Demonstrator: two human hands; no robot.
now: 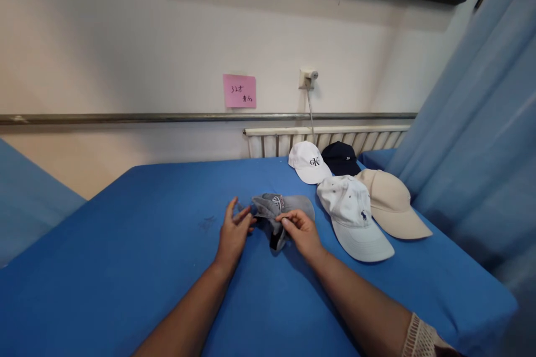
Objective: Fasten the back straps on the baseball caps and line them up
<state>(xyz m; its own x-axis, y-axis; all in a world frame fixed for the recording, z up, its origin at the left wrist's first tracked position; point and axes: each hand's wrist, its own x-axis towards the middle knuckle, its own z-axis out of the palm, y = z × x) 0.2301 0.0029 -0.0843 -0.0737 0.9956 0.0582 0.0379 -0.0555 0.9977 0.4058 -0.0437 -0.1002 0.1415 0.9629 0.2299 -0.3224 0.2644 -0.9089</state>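
A grey baseball cap (298, 204) with lettering on its front lies crumpled on the blue bed sheet, its brim pointing right. Thumb and fingers of my right hand (302, 231) pinch the cap's edge close to the brim. My left hand (235, 230) is at the cap's left side with fingers spread; its fingertips are beside the fabric, and whether they touch it is hard to make out. Below the hands, a dark strap end of the cap hangs toward me.
To the right lie a white cap (307, 162), a navy cap (340, 157), a pale cap (349, 206) with a small emblem and a beige cap (389, 201). Behind stand a radiator (276, 142), a wall rail (167, 118) and a plugged socket (307, 79). Blue curtains (481, 122) hang at right.
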